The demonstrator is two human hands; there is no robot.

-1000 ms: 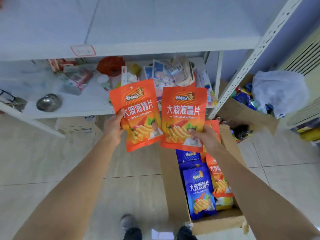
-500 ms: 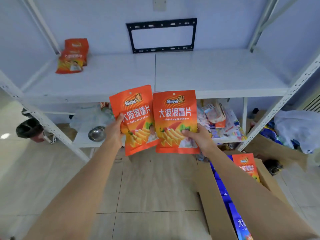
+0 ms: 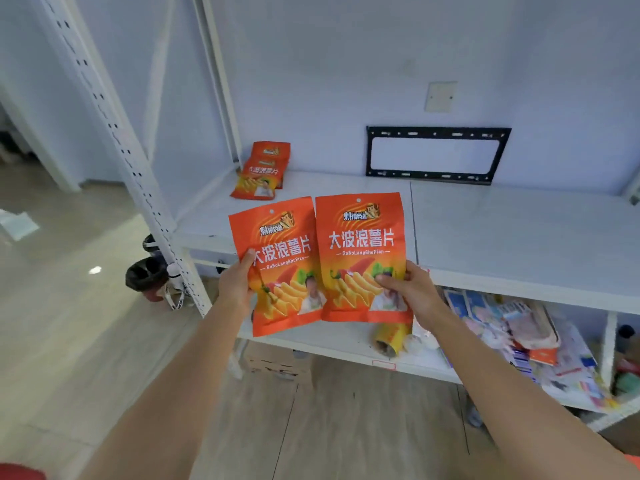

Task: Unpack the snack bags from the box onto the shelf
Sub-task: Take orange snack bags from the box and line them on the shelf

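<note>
My left hand (image 3: 237,285) grips an orange snack bag (image 3: 280,258) by its left edge. My right hand (image 3: 410,289) pinches a second orange snack bag (image 3: 362,251) at its lower right. Both bags are held upright side by side, in front of the white shelf (image 3: 502,230). A small stack of the same orange bags (image 3: 261,171) lies at the shelf's back left corner. The box is out of view.
A perforated white upright post (image 3: 114,133) stands at the left. A black wall bracket (image 3: 438,154) hangs behind the shelf. The lower shelf (image 3: 346,348) holds a yellow roll (image 3: 389,337) and assorted packets (image 3: 526,327). A black-lined bin (image 3: 145,277) sits on the floor.
The view has swung left and up, so the box has dropped out of sight. Both hands have carried the two bags closer to the shelf.
</note>
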